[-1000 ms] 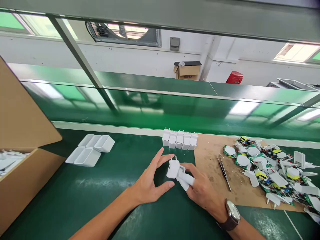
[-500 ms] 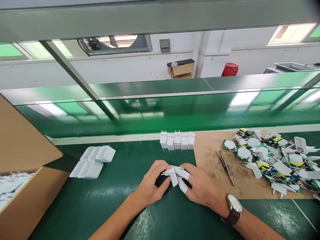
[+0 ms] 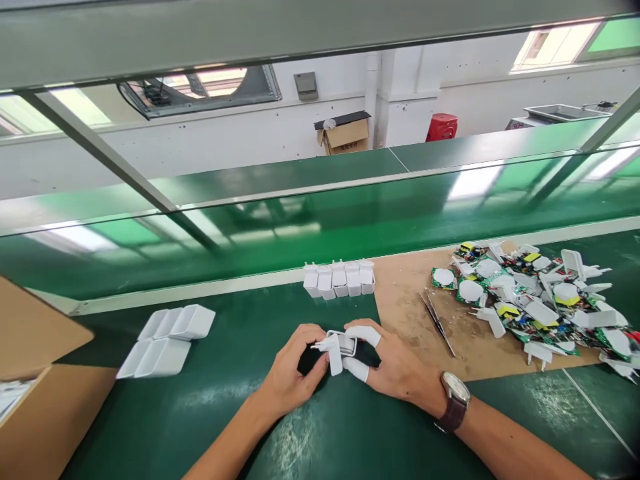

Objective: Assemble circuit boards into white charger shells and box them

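Note:
My left hand (image 3: pixel 287 373) pinches the left side of a white plastic charger housing (image 3: pixel 349 345) just above the green bench. A white plug piece (image 3: pixel 332 348) with prongs sticks out of it toward my left fingers. My right hand (image 3: pixel 403 363), with white finger cots on thumb and index finger, grips the housing's other end. Its open rim faces me; what lies inside is hard to make out. Behind my hands, a row of several white chargers (image 3: pixel 340 280) stands with prongs up. White open cases (image 3: pixel 170 357) lie to the left.
Brown cardboard (image 3: pixel 400 280) covers the bench at right, bearing tweezers (image 3: pixel 439 323) and a heap of circuit boards with white plug pieces (image 3: pixel 517 290). An open carton (image 3: pixel 75 413) with white parts stands at left. A green raised ledge (image 3: pixel 280 233) runs along the back.
The view has shifted and tilted slightly. The housing has turned so its open rim shows between my hands, and my right fingers have spread to its upper and lower edges.

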{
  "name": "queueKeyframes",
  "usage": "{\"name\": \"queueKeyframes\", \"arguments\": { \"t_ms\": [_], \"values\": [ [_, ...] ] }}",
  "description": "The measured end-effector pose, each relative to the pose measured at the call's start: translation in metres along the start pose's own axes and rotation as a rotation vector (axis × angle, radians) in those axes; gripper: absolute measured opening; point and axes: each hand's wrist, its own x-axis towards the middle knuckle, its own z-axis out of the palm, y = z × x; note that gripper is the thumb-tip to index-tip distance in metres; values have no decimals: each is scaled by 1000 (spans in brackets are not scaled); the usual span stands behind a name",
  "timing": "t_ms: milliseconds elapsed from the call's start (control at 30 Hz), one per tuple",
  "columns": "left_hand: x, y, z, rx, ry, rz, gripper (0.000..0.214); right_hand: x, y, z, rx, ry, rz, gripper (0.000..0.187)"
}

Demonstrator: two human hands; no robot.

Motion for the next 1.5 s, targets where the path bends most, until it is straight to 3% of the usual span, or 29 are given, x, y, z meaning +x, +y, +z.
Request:
{"name": "queueKeyframes", "arguments": {
  "t_ms": [133,233,300,400,533,667,833,900,1000,1100,1200,1333,1500],
  "values": [
    [1,0,0,1,-9,-42,24,2,-1,2,-196,-13,-178,31],
    [-1,-2,2,-4,-8,-79,22,3,-2,3,-190,4,-180,30],
    [-4,-4,5,-32,2,-94,38,4,-3,5,-40,32,-43,28],
    [-6,-2,9,-40,63,-29,77,8,-7,9,404,60,265,24],
    [-9,5,13,93,191,126,64,14,-16,13,873,-106,507,48],
    [-10,8,13,119,240,142,58,15,-22,14,980,-137,589,60],
    [-9,7,12,135,246,170,60,12,-17,16,977,-137,590,55],
    [-8,8,11,125,230,169,66,10,-14,18,901,-72,531,47],
    [-8,9,8,80,182,112,82,7,-13,20,658,116,403,33],
    [-8,8,5,26,146,10,66,4,-18,17,311,183,326,32],
    [-5,6,3,-65,112,-32,41,2,-21,10,100,87,285,50],
    [1,6,0,-168,35,26,31,-2,-15,9,122,-108,279,93],
    [6,12,0,-196,-72,165,32,-4,-6,18,169,-198,334,104]
  ]
}}
